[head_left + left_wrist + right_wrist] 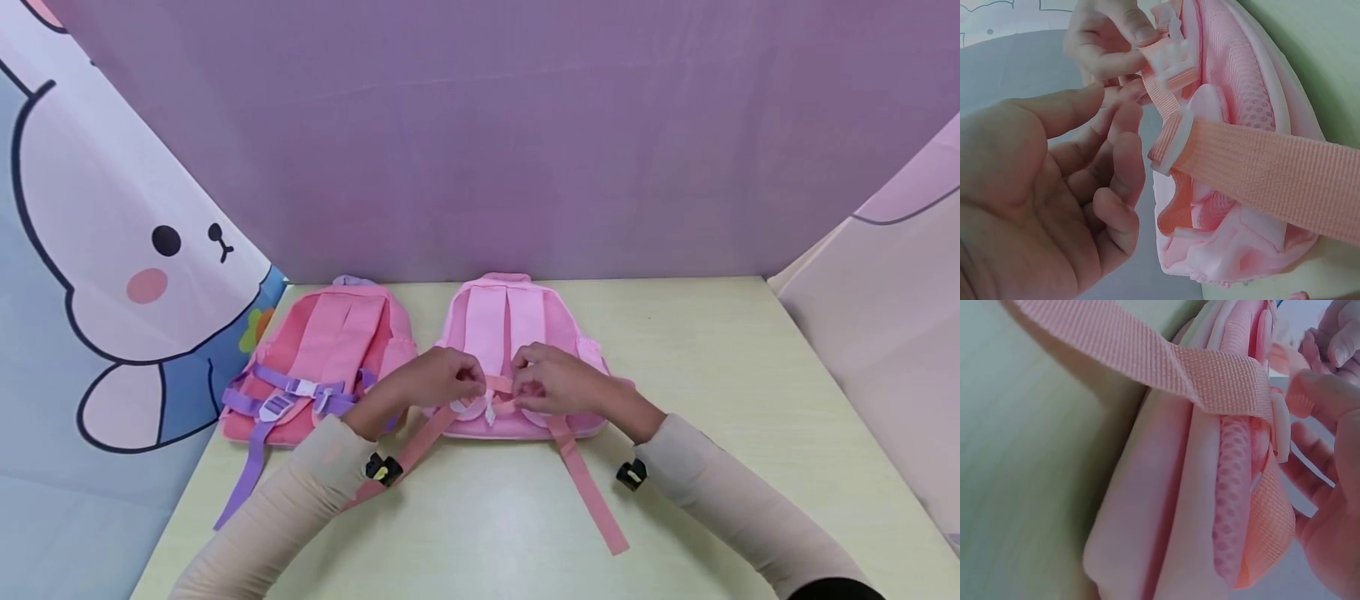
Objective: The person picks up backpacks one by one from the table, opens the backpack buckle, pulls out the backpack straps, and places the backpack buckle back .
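A pink backpack lies with its shoulder straps facing up, and both hands are over its lower part. In the left wrist view, my right hand pinches a coral webbing strap beside a whitish buckle. My left hand is close to the right one, its fingers loosely bent and nothing visible between them. Below the left hand, a wide coral strap passes through a white slider. Another coral strap trails onto the table under the right forearm.
A coral-pink backpack with purple straps lies to the left, partly behind the left forearm. Both bags rest on a pale table. A purple cloth wall stands behind, with printed cloth on the left.
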Tool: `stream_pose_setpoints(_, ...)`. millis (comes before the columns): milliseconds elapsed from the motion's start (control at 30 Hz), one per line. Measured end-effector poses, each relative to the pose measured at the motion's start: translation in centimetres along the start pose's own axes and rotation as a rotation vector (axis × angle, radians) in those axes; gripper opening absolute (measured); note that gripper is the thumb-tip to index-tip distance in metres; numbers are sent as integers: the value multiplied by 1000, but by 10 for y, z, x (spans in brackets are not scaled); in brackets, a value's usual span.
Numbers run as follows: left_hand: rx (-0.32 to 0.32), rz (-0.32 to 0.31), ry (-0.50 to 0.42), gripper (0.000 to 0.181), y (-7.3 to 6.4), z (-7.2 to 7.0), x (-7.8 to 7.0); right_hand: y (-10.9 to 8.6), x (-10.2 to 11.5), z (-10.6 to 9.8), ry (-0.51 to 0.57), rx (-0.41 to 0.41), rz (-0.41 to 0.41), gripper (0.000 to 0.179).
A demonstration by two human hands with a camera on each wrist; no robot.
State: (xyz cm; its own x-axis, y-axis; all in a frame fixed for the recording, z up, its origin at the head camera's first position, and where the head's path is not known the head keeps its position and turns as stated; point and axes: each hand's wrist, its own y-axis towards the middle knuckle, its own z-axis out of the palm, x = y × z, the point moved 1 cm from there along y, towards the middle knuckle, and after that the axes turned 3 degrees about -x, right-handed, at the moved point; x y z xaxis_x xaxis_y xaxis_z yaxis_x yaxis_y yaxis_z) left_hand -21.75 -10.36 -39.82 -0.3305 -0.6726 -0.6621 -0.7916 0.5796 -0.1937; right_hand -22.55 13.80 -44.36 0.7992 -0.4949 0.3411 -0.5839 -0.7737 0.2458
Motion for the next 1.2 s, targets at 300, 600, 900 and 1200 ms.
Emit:
stream_pose_setpoints(300, -93, -48, 5, 9, 3, 0, 0, -5, 4, 6, -109, 29, 46, 12)
stream_pose_setpoints(600, -208, -171, -30, 21, 3, 5, 10, -12, 6, 8, -72, 14, 66, 20)
stream_pose_setpoints(900, -319, -218, -62, 30, 6, -5, 25, -14, 0, -6, 0, -71, 67, 35)
stream_pose_setpoints(1200, -364, -258, -45, 38, 7, -10, 30, -18, -13, -21, 21, -180, 228, 33)
